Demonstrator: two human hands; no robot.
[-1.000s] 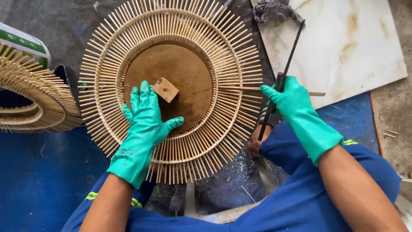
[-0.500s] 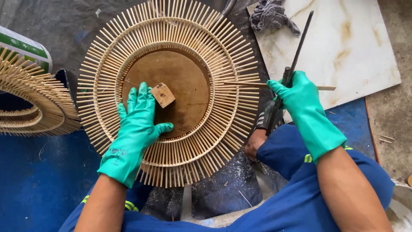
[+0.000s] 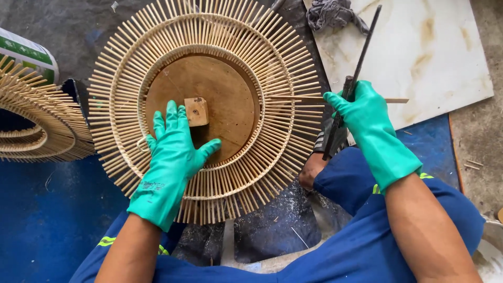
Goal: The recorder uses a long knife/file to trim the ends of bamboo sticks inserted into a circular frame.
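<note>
A round sunburst frame of bamboo sticks (image 3: 272, 68) lies in front of me, with a brown wooden disc (image 3: 225, 99) at its centre and a small wooden block (image 3: 196, 111) on the disc. My left hand (image 3: 173, 152), in a green glove, presses flat on the disc and inner ring, fingers spread beside the block. My right hand (image 3: 361, 112), also gloved, grips a long dark knife-like tool (image 3: 361, 57) and a thin bamboo stick (image 3: 395, 100) at the frame's right edge.
A second bamboo frame (image 3: 36, 120) lies at the left on a blue mat (image 3: 47, 220), next to a green and white container (image 3: 26, 52). A pale stone slab (image 3: 429, 52) with a grey rag (image 3: 335, 13) sits at the upper right. My blue-trousered knee (image 3: 367, 183) is below.
The view has drifted slightly. My left hand slid a little down and left on the disc; my right hand stays at the frame's edge, still gripping the tool and stick.
</note>
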